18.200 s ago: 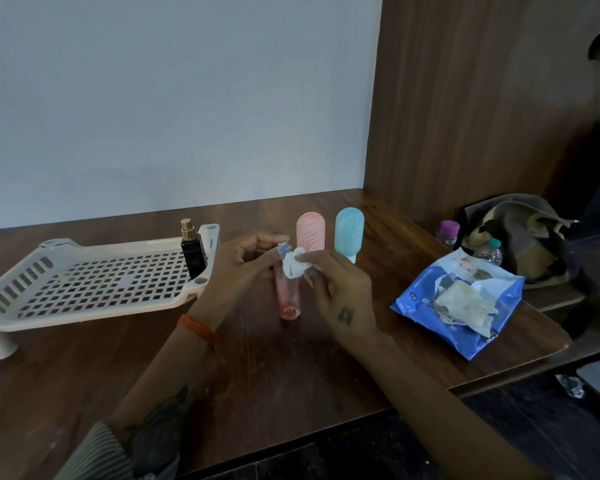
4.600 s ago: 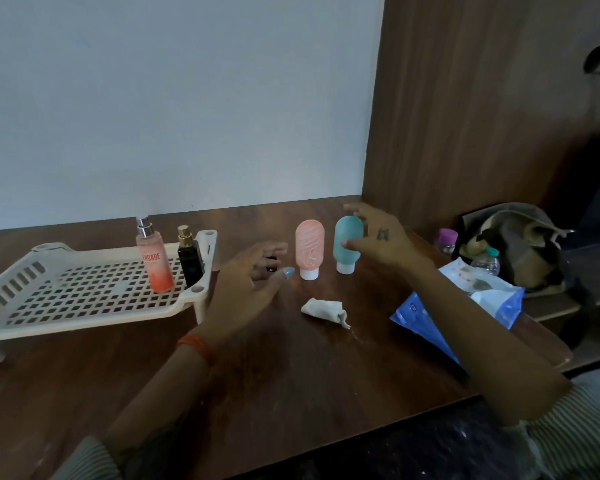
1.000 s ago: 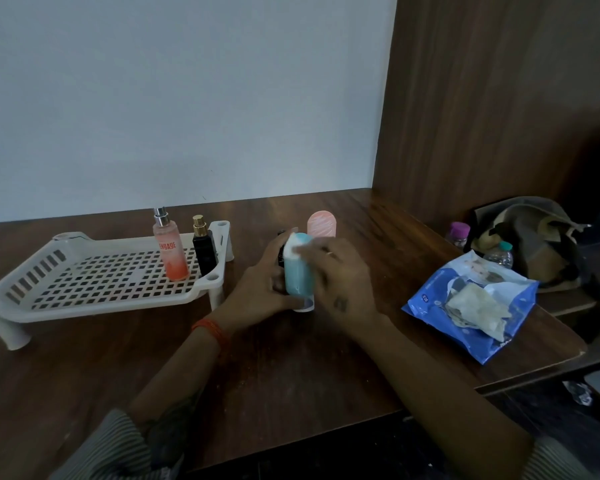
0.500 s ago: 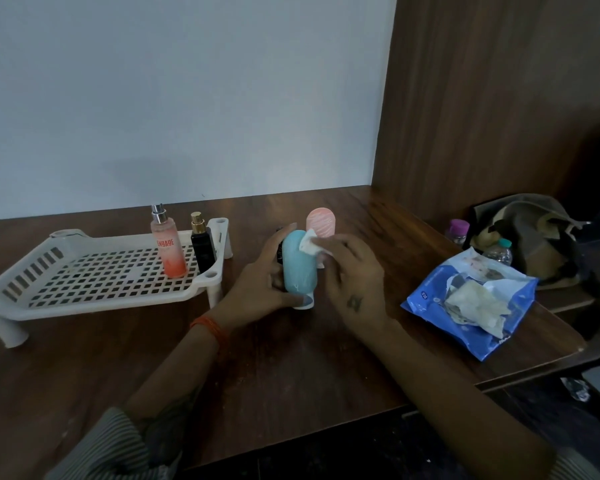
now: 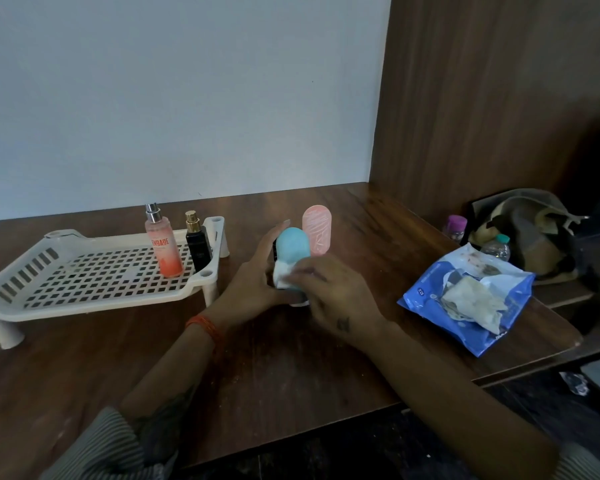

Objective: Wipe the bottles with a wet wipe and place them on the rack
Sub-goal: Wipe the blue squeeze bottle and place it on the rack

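So the wooden bench (image 5: 291,368) has a decent bare stretch in front of both hands, running right down to its near edge. To the right the bench edge cuts in at an angle, and the blue wipe pack (image 5: 465,299) sits close to that edge, flap open with a wipe sticking out. Past that edge there's a lower surface with a bag (image 5: 527,230) and two small capped bottles, well apart from the action.

Left side is taken up by the white slotted rack (image 5: 84,282), standing on its short legs. The pink spray bottle (image 5: 163,244) and the small black bottle (image 5: 197,244) stand upright at its right end, just beside each other, so most of the rack floor to their left is open.

The blue bottle (image 5: 291,247) is upright, cap down, near the bench middle, just right of the rack's corner leg. The left hand (image 5: 253,282) is wrapped round its left side, fingers reaching up behind it, so that grip is closed on the bottle. The right hand (image 5: 333,296) comes in from the right, knuckles up, fingers curled and pinching a white wet wipe (image 5: 284,275) against the bottle's lower front. The pink tube bottle (image 5: 316,233) stands just behind, unheld.
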### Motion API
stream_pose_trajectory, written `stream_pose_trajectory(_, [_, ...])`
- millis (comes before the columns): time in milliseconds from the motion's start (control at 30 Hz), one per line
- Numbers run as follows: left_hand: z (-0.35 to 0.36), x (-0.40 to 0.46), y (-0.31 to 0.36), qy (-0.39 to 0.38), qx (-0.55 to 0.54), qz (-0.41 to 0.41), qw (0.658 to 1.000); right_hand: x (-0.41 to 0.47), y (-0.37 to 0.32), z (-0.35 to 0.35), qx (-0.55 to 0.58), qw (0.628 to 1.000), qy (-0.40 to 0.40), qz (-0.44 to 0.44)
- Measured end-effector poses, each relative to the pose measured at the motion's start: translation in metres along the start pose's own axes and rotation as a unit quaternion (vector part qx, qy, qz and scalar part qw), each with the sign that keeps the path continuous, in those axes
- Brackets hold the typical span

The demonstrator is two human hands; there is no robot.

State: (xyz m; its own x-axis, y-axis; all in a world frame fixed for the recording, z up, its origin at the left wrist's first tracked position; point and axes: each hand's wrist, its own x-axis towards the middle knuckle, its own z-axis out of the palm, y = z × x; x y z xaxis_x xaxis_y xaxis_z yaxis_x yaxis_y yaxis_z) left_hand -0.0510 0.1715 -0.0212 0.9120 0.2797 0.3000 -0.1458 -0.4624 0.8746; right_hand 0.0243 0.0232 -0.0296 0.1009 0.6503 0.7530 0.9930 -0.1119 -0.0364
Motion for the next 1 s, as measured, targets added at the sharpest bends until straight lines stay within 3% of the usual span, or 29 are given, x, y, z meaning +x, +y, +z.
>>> stream_pose_trajectory(100, [0.0, 0.0, -0.002, 0.005, 0.019, -0.014, 1.0, 0.001, -0.003, 0.0, -0.013, 0.999, -0.042, -0.029])
stream_pose_trajectory(267, [-0.003, 0.0, -0.002, -0.025, -0.009, 0.006, 1.0, 0.001, 0.01, -0.002, 0.028, 0.983, 0.116, 0.136])
stream_pose_trajectory(467, [-0.002, -0.001, -0.005, -0.011, -0.014, 0.017, 1.0, -0.004, -0.003, -0.001, 0.038, 0.998, -0.042, 0.02])
stream_pose_trajectory(667, [-0.004, 0.002, -0.007, -0.021, -0.016, 0.002, 1.0, -0.001, 0.012, -0.007, 0.036, 0.984, 0.112, 0.131])
stream_pose_trajectory(867, [-0.001, 0.005, -0.008, 0.011, 0.016, -0.013, 1.0, 0.002, -0.01, -0.003, -0.003, 0.999, -0.039, -0.019])
stream_pose_trajectory(1000, [-0.004, 0.002, -0.005, -0.022, -0.028, -0.032, 0.999, -0.001, 0.005, -0.002, -0.016, 0.998, 0.001, 0.063])
